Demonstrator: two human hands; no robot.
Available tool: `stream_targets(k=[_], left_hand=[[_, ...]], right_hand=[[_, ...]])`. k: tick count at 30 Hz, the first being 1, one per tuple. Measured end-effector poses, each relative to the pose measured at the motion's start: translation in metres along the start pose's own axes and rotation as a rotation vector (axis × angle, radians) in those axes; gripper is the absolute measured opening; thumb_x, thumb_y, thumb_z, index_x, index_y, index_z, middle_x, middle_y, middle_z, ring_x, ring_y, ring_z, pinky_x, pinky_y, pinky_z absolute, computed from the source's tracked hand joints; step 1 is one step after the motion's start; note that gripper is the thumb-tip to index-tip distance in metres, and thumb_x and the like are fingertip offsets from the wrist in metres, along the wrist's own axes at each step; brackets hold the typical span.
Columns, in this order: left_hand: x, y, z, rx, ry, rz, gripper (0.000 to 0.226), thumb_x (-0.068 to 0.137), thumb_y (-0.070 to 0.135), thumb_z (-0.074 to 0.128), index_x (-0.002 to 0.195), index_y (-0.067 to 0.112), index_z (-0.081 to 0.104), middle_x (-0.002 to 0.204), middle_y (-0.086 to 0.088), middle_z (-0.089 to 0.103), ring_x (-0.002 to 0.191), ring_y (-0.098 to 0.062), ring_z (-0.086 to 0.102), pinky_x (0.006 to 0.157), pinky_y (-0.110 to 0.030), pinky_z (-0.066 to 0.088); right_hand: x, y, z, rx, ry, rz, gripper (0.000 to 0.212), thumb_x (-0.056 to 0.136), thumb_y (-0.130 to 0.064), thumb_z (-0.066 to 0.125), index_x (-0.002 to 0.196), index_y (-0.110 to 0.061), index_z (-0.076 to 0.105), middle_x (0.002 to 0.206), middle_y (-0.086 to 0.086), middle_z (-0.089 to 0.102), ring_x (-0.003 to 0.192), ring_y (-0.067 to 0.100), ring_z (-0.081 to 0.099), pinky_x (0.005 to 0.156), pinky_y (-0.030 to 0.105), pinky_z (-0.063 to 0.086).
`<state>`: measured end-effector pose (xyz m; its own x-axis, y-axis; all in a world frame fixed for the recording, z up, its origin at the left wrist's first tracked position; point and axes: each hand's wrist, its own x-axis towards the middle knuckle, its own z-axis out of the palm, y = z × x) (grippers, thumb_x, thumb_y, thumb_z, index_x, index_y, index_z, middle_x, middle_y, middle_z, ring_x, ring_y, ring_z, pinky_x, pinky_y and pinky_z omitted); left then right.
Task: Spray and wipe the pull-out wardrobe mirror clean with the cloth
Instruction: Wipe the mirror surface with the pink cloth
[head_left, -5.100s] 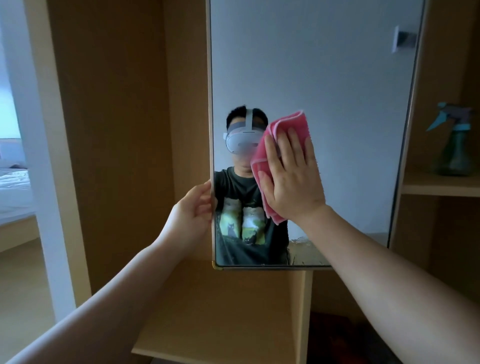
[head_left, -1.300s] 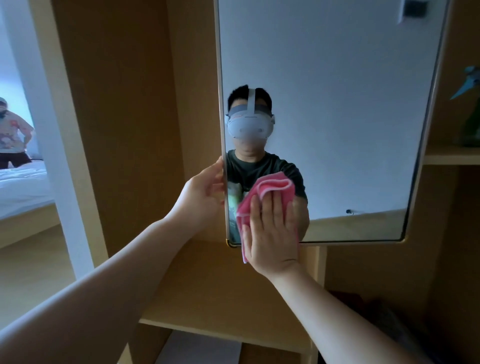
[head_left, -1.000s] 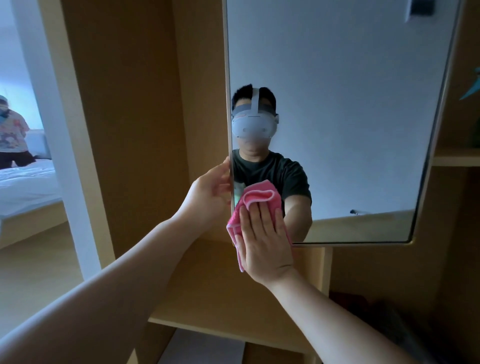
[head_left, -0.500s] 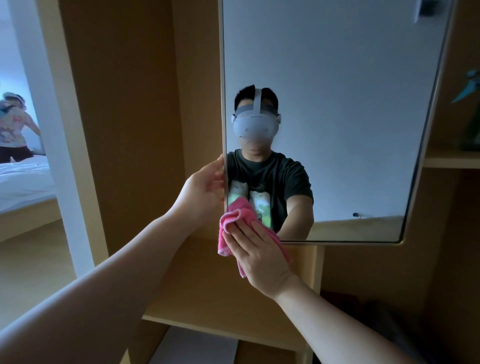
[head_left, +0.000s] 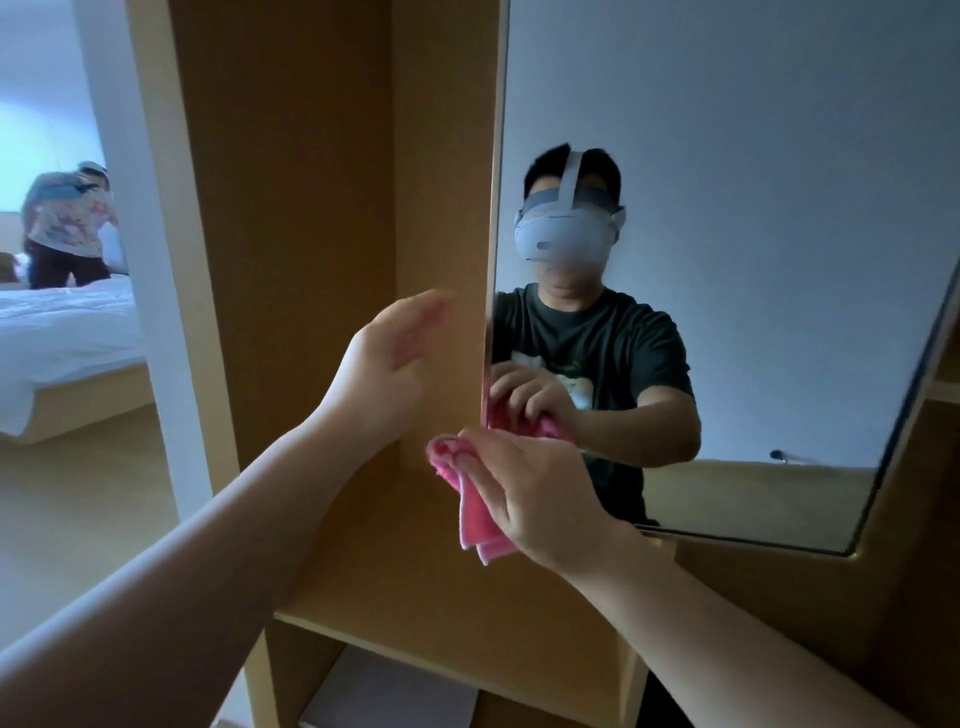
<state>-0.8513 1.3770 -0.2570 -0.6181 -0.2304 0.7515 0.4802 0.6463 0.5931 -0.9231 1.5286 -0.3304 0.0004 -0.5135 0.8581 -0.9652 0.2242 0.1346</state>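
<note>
The pull-out mirror (head_left: 753, 182) hangs tilted in the wooden wardrobe and reflects me. My right hand (head_left: 535, 493) grips the bunched pink cloth (head_left: 470, 501) at the mirror's lower left edge, with part of the cloth hanging below the hand. The reflection shows its fingers curled over the cloth. My left hand (head_left: 395, 358) hovers just left of the mirror's edge, fingers relaxed and blurred, touching nothing. The spray bottle is out of sight.
A wooden shelf (head_left: 415, 582) lies below the mirror, with a wardrobe side panel (head_left: 291, 208) to the left. Through the opening on the left, another person (head_left: 67, 228) stands beside a white bed (head_left: 62, 332).
My left hand has let go of the mirror's left edge and moved away to the left. My right hand has slid the cloth down and left to the mirror's edge.
</note>
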Motion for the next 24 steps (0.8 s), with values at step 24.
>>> stream_targets(k=[24], left_hand=[[0.369, 0.32, -0.191, 0.188, -0.206, 0.083, 0.012, 0.091, 0.024, 0.057, 0.098, 0.022, 0.067, 0.087, 0.011, 0.067, 0.082, -0.003, 0.063, 0.073, -0.026, 0.057]], right_hand=[[0.489, 0.048, -0.318, 0.646, -0.333, 0.549, 0.018, 0.097, -0.026, 0.053, 0.105, -0.022, 0.069, 0.084, 0.006, 0.069, 0.077, 0.017, 0.064, 0.069, 0.024, 0.051]])
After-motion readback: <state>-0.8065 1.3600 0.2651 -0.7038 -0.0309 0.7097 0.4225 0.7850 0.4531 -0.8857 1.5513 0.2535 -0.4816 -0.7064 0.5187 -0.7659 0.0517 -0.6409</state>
